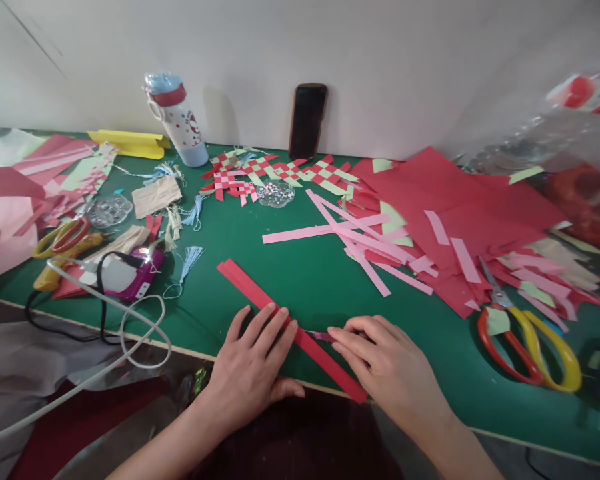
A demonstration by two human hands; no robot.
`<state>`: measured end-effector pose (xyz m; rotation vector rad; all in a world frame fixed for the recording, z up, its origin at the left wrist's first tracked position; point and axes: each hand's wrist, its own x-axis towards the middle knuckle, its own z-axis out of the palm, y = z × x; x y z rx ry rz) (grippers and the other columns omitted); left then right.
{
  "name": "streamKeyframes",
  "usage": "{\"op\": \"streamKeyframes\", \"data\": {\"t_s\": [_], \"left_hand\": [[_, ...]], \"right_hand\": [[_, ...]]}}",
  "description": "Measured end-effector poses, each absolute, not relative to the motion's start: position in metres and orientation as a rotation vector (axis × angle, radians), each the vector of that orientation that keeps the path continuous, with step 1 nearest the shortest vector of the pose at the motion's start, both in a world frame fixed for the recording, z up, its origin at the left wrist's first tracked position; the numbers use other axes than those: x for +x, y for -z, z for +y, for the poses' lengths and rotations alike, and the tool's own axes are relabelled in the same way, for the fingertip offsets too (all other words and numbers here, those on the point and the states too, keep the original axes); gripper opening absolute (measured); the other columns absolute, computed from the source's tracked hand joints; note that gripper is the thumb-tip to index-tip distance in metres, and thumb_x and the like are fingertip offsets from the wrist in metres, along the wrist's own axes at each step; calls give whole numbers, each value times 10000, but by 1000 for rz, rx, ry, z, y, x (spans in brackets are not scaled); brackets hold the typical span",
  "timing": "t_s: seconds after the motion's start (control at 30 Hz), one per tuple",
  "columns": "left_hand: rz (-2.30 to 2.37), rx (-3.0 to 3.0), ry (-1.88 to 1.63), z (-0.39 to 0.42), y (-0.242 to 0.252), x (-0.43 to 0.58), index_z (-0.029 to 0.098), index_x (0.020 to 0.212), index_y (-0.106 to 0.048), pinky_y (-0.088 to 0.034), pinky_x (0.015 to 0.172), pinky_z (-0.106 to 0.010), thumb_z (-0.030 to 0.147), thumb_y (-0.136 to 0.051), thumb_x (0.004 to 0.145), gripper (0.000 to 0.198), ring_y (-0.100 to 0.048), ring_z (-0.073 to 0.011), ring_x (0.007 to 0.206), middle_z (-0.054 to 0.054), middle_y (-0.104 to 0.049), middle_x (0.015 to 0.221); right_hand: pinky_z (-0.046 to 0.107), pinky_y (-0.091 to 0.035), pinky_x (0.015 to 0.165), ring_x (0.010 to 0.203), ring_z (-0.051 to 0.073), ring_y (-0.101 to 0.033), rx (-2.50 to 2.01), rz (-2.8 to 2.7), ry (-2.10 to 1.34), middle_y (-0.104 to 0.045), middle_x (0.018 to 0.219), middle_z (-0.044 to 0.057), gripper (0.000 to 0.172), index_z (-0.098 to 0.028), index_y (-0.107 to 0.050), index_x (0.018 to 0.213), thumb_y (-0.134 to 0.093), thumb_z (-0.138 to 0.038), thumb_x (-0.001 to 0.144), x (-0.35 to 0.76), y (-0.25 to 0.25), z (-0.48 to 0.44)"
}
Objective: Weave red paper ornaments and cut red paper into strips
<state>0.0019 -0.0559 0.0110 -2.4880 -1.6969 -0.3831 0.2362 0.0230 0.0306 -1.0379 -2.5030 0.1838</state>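
Observation:
A folded red paper strip [327,363] lies slantwise on the green table near its front edge. My left hand [253,360] rests flat on the strip, fingers spread over its middle and the thumb by the table edge. Just to the right, my right hand [387,360] pinches a small purple-handled tool with a thin metal tip [322,337]. Its tip points at the strip's right side, close to my left fingertips; whether it touches the paper I cannot tell. Most of the handle is hidden in my fingers. Beyond the strip lie loose pink paper strips [365,233].
Red paper sheets [425,200] and large red-and-yellow scissors [525,347] lie right. Behind are woven paper pieces [290,172], beads in a dish [276,193], a phone [308,121] and a bottle [183,127]. Left are tassels [187,263], a purple device [133,273] and cables [145,333].

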Motion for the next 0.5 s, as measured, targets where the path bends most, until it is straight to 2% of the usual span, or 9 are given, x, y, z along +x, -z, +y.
{"op": "streamKeyframes", "data": {"t_s": [0.1,0.23,0.33,0.5], "left_hand": [[-1686,-2499,390,-56,-11,3,218,1356,-549,-204,1157,-483,745,-369,856,748,-451,-272,1319,-89,-541,1427],[-1709,-2488,348,-55,-15,3,250,1347,-567,-286,1093,-504,748,-403,833,734,-430,-330,1336,-164,-486,1454],[-1737,-2465,328,-55,-16,2,282,1367,-548,-304,1078,-498,759,-417,815,742,-402,-348,1360,-166,-471,1465],[-1723,-2418,311,-54,-14,3,127,1366,-539,-289,1105,-452,785,-343,818,879,-431,-315,1338,-152,-532,1423]], "right_hand": [[293,-435,754,771,151,-582,-1042,-2517,-194,-664,866,43,195,-250,-733,1007,-549,-238,945,240,-31,20],[288,-432,737,764,144,-584,-1047,-2511,-171,-665,855,39,209,-250,-733,1013,-535,-229,950,241,-30,18],[285,-427,724,758,141,-580,-1043,-2503,-167,-663,846,38,221,-248,-733,1011,-519,-243,960,240,-30,18],[288,-415,730,758,143,-570,-1042,-2496,-193,-657,851,32,207,-251,-729,1002,-527,-238,958,239,-29,18]]}}
